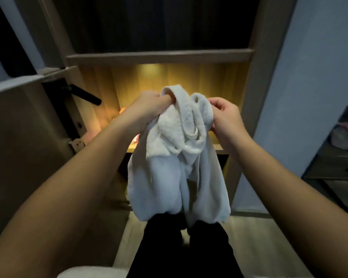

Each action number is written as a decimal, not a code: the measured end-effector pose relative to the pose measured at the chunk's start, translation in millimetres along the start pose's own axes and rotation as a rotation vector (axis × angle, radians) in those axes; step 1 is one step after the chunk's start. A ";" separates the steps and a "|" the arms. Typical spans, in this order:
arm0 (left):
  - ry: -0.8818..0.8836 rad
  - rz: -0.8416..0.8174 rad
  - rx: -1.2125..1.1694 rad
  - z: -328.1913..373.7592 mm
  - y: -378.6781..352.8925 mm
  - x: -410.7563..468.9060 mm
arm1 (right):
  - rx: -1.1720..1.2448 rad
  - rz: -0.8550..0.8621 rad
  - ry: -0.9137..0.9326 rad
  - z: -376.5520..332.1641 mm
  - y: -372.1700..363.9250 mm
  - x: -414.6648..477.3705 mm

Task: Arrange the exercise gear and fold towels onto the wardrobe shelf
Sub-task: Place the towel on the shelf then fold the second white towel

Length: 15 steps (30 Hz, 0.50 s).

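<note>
While the left hand is being kept curled round the bunched top of the white towel, the opposite fold is being pinched by the right hand. The towel is being held hanging, crumpled, before the lit wardrobe shelf.

Left hand, right hand grip bunched white towel — before lit wardrobe shelf.

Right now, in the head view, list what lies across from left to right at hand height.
black door handle → left hand → white towel → right hand → bundled cloths at the far right
</note>
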<state>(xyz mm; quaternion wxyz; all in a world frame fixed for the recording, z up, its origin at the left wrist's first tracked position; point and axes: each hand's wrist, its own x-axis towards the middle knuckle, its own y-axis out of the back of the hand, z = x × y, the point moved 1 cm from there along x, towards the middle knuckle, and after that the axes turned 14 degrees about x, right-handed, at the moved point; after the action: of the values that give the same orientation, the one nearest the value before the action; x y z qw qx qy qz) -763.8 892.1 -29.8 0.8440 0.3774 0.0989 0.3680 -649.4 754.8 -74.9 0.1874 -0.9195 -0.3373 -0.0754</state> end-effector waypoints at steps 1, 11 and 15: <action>-0.016 0.001 0.005 13.3 9.0 -12.7 | -0.014 -0.003 0.021 -18.7 -2.2 -9.7; -0.144 0.107 -0.055 51.2 61.7 -62.0 | 0.060 -0.121 0.104 -80.0 -28.6 -55.9; -0.095 0.059 -0.044 31.6 54.3 -39.7 | 0.084 -0.096 0.024 -62.0 -32.1 -40.2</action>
<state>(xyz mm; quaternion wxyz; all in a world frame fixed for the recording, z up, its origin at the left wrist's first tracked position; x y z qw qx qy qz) -807.6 870.7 26.3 0.8447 0.3788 0.0395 0.3762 -701.6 729.1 -19.2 0.2260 -0.8927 -0.3814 -0.0812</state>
